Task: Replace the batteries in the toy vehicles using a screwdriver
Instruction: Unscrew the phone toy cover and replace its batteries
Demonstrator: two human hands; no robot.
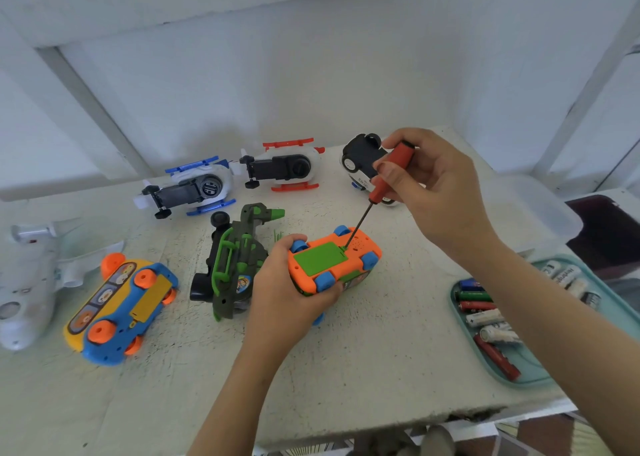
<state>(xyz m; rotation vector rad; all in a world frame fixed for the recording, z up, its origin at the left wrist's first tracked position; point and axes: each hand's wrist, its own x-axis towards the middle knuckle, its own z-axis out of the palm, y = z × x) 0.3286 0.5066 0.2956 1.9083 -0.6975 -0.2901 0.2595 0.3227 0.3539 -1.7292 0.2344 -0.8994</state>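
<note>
An orange toy car (360, 253) with blue wheels lies upside down at the table's middle. Its green battery cover (319, 259) faces up. My left hand (287, 293) grips the car's near left end. My right hand (436, 185) pinches the red handle of a screwdriver (388, 175) above it. The screwdriver's thin shaft slants down and its tip sits at the right edge of the green cover.
A green-grey toy vehicle (235, 265) lies just left of the car. A blue-yellow bus (121, 310), a white plane (27, 282), two helicopters (194, 185) (287, 166) and a black-white car (360, 159) lie around. A teal tray (620, 308) with several batteries (485, 317) sits at right.
</note>
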